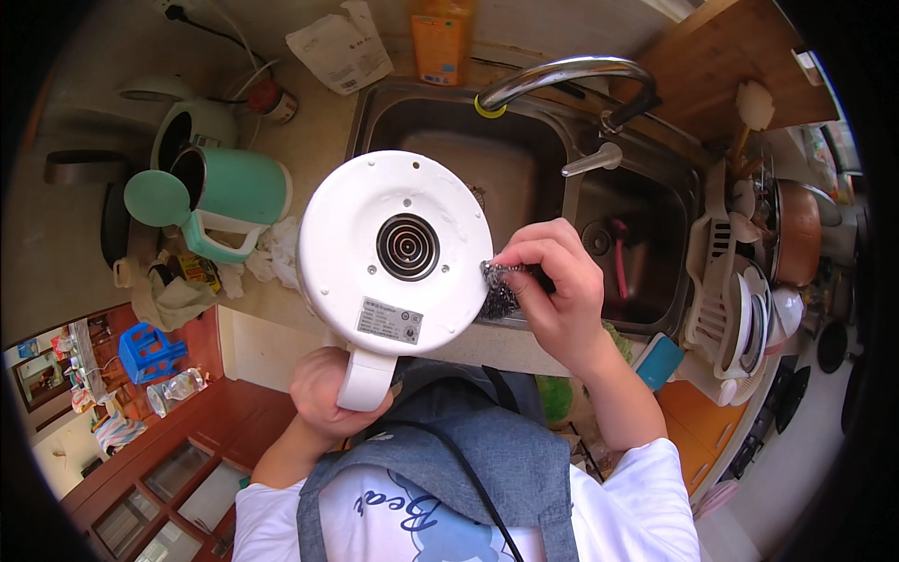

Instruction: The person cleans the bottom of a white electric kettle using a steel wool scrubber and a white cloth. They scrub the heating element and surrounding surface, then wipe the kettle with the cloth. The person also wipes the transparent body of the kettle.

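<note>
My left hand (330, 393) grips the handle of a white electric kettle (337, 232), tilted so that its round underside faces the camera. A ring-shaped metal contact sits at the centre of the base, with a printed label below it. Between the thumb and fingers of my right hand (562, 288) is a dark steel-wool scourer (500, 291), against or close beside the right edge of the base. Small wet-looking streaks show on the white plastic. Behind the kettle lies the large bowl of a stainless-steel sink (456, 140), under a curved chrome faucet (576, 70).
A green electric kettle (246, 186) with its lid up lies on the counter at left. A red-lidded jar (270, 100) and an orange bottle (440, 42) stand behind. The smaller sink bowl holds a pink utensil (621, 263). At right is a dish rack (709, 281) with plates.
</note>
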The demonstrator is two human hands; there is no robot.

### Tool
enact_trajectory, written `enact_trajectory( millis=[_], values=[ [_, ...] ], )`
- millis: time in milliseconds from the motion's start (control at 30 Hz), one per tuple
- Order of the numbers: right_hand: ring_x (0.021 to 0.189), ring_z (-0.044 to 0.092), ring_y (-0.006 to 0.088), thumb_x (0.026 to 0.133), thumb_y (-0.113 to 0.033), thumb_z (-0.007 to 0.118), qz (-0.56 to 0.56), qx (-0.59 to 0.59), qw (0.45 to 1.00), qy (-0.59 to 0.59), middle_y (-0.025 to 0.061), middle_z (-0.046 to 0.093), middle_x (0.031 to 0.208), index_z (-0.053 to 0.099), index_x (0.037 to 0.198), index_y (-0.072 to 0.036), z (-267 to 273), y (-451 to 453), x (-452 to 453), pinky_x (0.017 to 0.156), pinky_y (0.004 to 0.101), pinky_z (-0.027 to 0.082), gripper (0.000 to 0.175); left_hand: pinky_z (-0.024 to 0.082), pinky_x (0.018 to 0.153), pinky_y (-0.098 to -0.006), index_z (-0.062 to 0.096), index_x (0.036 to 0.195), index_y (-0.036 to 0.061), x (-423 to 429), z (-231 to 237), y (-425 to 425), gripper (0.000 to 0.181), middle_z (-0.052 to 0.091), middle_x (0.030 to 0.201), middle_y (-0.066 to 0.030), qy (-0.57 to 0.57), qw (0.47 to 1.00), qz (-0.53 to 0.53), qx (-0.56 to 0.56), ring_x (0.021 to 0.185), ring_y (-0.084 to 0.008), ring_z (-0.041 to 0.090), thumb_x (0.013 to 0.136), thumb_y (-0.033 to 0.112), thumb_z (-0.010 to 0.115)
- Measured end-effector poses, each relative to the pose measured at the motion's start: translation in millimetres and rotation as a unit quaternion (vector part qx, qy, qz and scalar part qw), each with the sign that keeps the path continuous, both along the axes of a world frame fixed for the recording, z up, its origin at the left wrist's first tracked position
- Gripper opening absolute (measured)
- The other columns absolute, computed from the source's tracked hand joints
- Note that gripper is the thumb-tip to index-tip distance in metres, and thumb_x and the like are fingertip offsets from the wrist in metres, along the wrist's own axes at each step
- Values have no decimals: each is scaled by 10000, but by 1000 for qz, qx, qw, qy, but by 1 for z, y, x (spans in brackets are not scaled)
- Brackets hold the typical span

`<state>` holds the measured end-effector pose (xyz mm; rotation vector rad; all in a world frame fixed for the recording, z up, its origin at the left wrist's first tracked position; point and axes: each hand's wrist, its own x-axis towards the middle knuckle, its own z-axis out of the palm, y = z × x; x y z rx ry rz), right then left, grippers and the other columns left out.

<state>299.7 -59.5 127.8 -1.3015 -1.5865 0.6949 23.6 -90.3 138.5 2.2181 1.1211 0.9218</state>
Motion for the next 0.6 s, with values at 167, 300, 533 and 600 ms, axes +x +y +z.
enact_trajectory(
  millis=[167, 300, 533, 600],
  values=[
    [835, 593, 267, 677, 93, 723, 75, 63, 995, 6, 110, 631, 908, 672, 900, -30, 3, -8, -4, 717, 345, 487, 260, 560, 671, -393, 645, 824, 11, -3, 1, 1, 210, 653, 720, -130, 6, 1000, 6, -5, 659, -334, 669, 632, 32, 727],
    [832, 596, 274, 702, 86, 719, 20, 25, 999, 3, 113, 632, 893, 671, 891, -20, -2, 0, -1, 721, 347, 494, 222, 562, 680, -399, 648, 822, 5, -2, -1, -1, 208, 656, 725, -133, 0, 1000, 6, -4, 658, -338, 669, 632, 37, 728],
    [820, 588, 271, 679, 84, 722, 26, 60, 998, -23, 108, 630, 888, 664, 893, -27, -4, -5, 0, 699, 351, 482, 248, 552, 664, -394, 646, 812, 4, 0, -1, -2, 180, 656, 725, -143, -15, 999, 21, -42, 661, -347, 669, 651, 34, 721],
    [803, 581, 269, 668, 69, 736, 54, 69, 996, -23, 99, 630, 899, 657, 901, -35, -2, -14, -3, 692, 351, 472, 267, 516, 575, -384, 611, 781, 18, 3, -4, -1, 217, 620, 678, -130, -13, 1000, 23, 1, 581, -326, 624, 621, 38, 756]
  ],
)
